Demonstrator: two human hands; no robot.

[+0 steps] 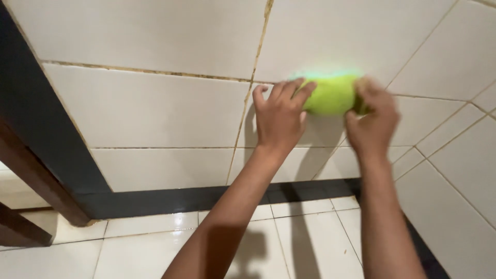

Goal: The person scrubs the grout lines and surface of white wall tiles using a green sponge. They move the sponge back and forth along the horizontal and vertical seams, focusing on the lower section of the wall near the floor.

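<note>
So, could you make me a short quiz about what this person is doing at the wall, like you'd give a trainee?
1. True or false: both hands are on the green sponge.
2. Which surface is the sponge pressed against? A) the floor B) the tiled wall C) the wooden door frame
3. What colour is the strip along the foot of the wall?

Key:
1. True. The left hand and the right hand hold it from either side.
2. B.
3. Black, or very dark.
</note>
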